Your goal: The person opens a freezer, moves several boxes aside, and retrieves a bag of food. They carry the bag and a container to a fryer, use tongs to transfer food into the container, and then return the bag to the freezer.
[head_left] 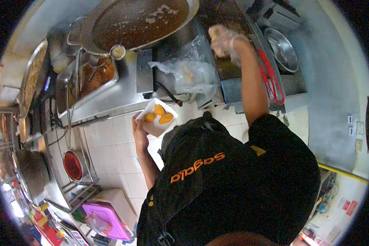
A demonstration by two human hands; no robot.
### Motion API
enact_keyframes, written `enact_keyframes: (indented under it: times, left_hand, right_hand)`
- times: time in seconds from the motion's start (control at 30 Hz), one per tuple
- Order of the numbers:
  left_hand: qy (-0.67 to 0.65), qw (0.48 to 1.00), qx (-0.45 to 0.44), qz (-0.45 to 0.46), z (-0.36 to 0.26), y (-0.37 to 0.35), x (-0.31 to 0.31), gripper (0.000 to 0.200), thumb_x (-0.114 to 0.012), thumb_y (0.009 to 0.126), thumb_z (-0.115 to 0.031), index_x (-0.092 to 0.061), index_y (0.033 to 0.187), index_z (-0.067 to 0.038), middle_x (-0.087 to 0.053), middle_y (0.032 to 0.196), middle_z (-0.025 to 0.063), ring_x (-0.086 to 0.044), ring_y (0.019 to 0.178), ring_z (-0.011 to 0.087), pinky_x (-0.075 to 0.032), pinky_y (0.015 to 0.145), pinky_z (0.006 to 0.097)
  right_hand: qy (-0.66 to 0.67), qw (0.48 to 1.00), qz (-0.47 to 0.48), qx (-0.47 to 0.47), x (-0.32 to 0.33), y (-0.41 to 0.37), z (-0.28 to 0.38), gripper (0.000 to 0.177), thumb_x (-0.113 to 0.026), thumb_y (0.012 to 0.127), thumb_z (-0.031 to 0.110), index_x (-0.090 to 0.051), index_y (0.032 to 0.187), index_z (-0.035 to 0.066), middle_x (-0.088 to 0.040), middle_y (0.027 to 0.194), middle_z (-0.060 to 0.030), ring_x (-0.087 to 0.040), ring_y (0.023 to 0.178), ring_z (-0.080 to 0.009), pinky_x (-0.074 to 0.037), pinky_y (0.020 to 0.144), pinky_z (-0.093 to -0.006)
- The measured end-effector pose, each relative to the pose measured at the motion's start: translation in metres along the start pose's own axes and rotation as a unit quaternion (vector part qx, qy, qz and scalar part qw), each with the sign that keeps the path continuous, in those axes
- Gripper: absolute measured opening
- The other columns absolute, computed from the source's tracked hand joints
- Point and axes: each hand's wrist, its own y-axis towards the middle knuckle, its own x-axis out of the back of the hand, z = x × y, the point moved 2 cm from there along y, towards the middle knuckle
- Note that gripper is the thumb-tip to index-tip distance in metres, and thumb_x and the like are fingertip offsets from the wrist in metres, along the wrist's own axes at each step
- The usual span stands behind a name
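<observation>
Left hand (140, 130) grips the paper box (156, 129) from below, level, near the chest, so the fried pieces (160, 110) stay inside. Right hand (227, 39), in a plastic glove against grease, is closed around more fried pieces, far right above the dark tray (227, 67).

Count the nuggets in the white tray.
3 nuggets: one at the top, one lower left, one lower right, all in the tray that the left hand holds. None looks hidden beneath.
</observation>
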Motion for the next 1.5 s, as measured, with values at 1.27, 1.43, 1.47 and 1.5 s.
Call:
enact_keyframes:
  times: [1.27, 1.43, 1.47, 1.5]
  left_hand:
    - [0.038, 0.999, 0.002, 0.035, 0.019, 0.009, -0.079, 0.044, -0.048, 0.085, -0.036, -0.042, 0.12, -0.01, -0.05, 0.113, 0.0126, -0.053, 0.1, 0.0255, -0.05, 0.071, 0.0407]
    - [0.03, 0.999, 0.017, 0.014, 0.028, 0.013, -0.084, 0.047, -0.049, 0.084, -0.037, -0.04, 0.122, -0.01, -0.05, 0.114, 0.0129, -0.052, 0.101, 0.0269, -0.05, 0.073, 0.0442]
    - [0.029, 0.999, 0.016, 0.014, 0.027, 0.012, -0.085, 0.047, -0.048, 0.084, -0.038, -0.041, 0.121, -0.01, -0.05, 0.113, 0.0129, -0.052, 0.1, 0.0266, -0.05, 0.072, 0.0436]
    - [0.029, 0.999, 0.014, 0.015, 0.026, 0.011, -0.086, 0.047, -0.048, 0.084, -0.039, -0.041, 0.121, -0.01, -0.05, 0.113, 0.0128, -0.052, 0.1, 0.0263, -0.05, 0.072, 0.043]
  right_hand:
    - [0.384, 0.915, -0.105, -0.063, 0.109, -0.106, -0.064, 0.029, -0.066, 0.078, 0.015, -0.052, 0.103, 0.014, -0.043, 0.063, 0.0089, -0.032, 0.041, 0.0003, -0.024, 0.03, -0.0151]
    - [0.316, 0.944, -0.086, -0.036, 0.053, -0.097, -0.138, 0.037, -0.066, 0.076, 0.01, -0.05, 0.109, 0.015, -0.05, 0.066, 0.0057, -0.035, 0.041, -0.0042, -0.029, 0.033, -0.0195]
    - [0.316, 0.947, -0.057, -0.017, 0.043, -0.089, -0.16, 0.038, -0.066, 0.075, 0.01, -0.05, 0.109, 0.015, -0.051, 0.066, 0.0051, -0.036, 0.041, -0.0045, -0.029, 0.034, -0.02]
    - [0.315, 0.949, -0.027, 0.002, 0.034, -0.08, -0.185, 0.039, -0.067, 0.074, 0.01, -0.05, 0.109, 0.014, -0.052, 0.066, 0.0045, -0.037, 0.041, -0.0047, -0.03, 0.034, -0.0205]
